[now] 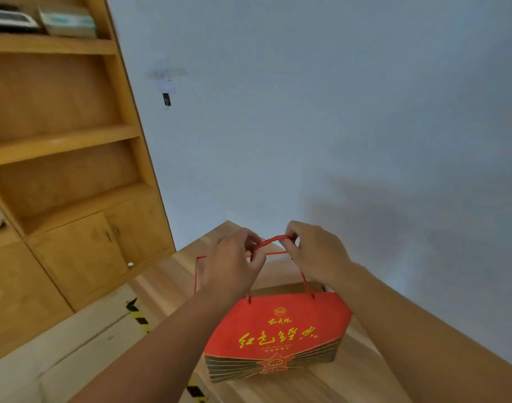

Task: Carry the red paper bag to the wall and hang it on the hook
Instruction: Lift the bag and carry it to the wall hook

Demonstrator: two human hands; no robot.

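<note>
Both hands are working the cord right now, low centre of the frame. The left hand (234,263) is pinching the red rope handles (273,241) with fingers curled narrow around them, and the right hand (313,251) is doing the same from the other side, fingertips closed tight on the same twisted cord. Between them the rope is arching up in a short loop.

The red paper bag (278,333) is hanging just under those hands, in the lower middle of the frame, over the wooden table (173,274); whether its base is touching the tabletop or just clear of it, I cannot tell.

For this step, the smart play is gathering both handles together into one even loop, keeping it spread open between the two hands so it will slip over a hook cleanly. A loose thin red string (197,274) is trailing at the left of the bag, and that looks worth keeping out of the loop.

The bag's long axis is running left to right across the frame, tilting slightly up toward the right. Its printed face is pointing toward the camera, mouth upward.

Up on the pale wall (336,112), upper left of centre, a small hook (166,98) is waiting, well apart from the bag.
</note>
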